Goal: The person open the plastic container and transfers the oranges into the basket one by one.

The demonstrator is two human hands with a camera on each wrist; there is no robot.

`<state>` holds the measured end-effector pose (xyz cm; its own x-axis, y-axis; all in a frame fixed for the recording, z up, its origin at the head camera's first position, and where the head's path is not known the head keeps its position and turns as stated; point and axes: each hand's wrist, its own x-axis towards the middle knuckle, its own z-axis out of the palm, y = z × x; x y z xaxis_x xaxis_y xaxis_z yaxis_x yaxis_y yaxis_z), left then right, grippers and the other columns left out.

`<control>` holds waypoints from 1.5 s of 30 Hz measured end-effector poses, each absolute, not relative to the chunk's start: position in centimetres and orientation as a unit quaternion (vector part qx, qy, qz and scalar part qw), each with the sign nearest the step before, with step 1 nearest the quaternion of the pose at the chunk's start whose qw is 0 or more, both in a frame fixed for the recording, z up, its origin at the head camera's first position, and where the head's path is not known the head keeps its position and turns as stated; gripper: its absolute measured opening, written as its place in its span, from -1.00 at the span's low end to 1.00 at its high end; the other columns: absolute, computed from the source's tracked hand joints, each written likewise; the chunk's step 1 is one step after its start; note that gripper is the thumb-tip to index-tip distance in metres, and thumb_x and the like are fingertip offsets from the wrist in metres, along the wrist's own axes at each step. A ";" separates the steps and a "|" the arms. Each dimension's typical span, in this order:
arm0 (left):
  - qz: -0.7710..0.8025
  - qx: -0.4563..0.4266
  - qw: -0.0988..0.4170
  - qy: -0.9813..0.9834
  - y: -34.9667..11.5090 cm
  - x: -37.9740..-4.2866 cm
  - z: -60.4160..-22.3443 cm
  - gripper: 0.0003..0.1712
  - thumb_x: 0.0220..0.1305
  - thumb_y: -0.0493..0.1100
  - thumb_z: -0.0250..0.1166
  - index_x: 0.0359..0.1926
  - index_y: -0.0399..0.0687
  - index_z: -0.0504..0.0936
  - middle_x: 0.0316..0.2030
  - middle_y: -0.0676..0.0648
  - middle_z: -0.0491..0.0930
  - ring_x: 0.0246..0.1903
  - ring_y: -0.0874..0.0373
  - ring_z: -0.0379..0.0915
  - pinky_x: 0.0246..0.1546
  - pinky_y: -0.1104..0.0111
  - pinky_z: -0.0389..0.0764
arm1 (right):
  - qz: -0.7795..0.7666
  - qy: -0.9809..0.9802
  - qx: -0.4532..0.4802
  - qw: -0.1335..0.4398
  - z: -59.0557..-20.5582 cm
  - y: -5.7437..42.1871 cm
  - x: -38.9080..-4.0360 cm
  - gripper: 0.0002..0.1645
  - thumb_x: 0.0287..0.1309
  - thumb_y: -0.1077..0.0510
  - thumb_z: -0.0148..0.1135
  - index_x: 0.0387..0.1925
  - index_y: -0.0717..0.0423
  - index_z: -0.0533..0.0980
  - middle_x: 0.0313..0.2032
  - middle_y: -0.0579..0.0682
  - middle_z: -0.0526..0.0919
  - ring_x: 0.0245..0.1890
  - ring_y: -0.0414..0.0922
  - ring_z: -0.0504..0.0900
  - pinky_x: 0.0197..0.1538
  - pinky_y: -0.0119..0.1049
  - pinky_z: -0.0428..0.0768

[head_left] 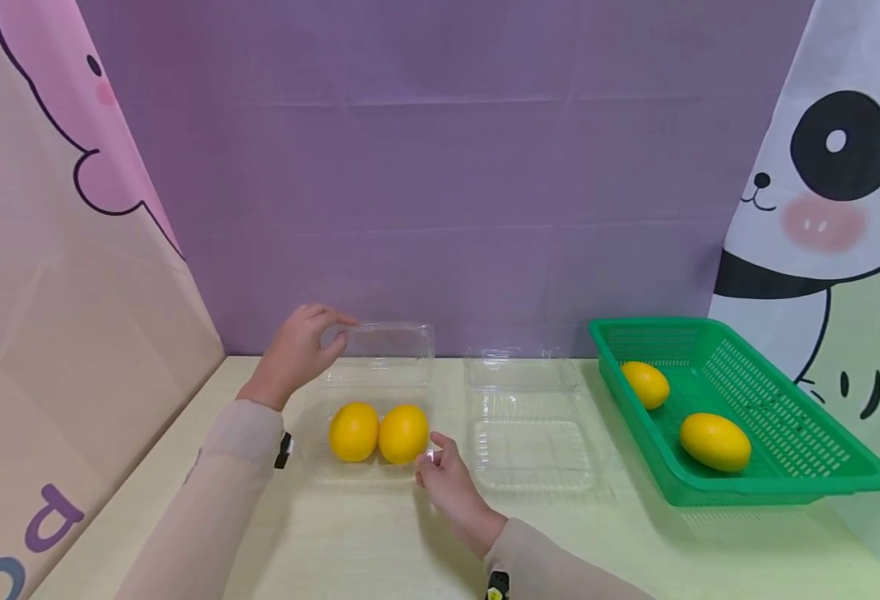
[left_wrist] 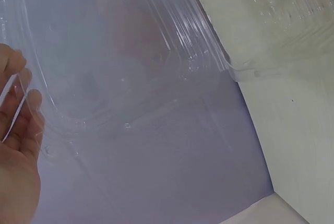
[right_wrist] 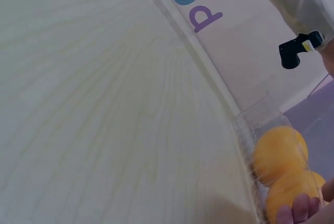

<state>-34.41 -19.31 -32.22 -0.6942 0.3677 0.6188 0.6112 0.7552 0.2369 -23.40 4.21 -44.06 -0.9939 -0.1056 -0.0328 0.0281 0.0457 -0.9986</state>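
A clear plastic clamshell container [head_left: 312, 467] lies open on the table with two yellow fruits, which look like lemons [head_left: 353, 432], side by side in its base. Its lid [left_wrist: 99, 51] stands raised at the back. My left hand [head_left: 301, 346] pinches the lid's left edge between thumb and fingers, as the left wrist view also shows. At the base's front right corner, my right hand [head_left: 455, 492] holds the rim with thumb and fingertips, right beside the nearer lemon [right_wrist: 292, 195].
A second clear container [head_left: 533, 454] lies open and empty just to the right. Farther right stands a green perforated basket [head_left: 777, 483] with two more lemons [head_left: 715, 442]. A purple cloth [head_left: 447, 167] hangs behind the table, with printed cloths at both sides.
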 end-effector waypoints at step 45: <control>-0.372 -0.085 0.257 -0.888 -21.9 -36.4 -33.0 -0.64 0.40 -0.17 0.27 0.14 -0.24 0.60 -0.06 -0.28 0.58 -0.06 -0.19 0.50 0.03 -0.06 0.56 | -0.690 0.722 -0.019 0.054 -44.2 4.3 -23.7 -0.35 0.48 0.23 0.03 0.43 0.40 0.07 -0.29 0.04 0.39 -0.27 -0.07 0.50 0.02 -0.15 0.57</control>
<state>-36.41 -21.93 -32.97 -0.8537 -0.0411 0.5191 0.3414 0.7086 0.6175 -23.70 4.26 -44.22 -0.9934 -0.1020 -0.0517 0.0471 0.0470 -0.9978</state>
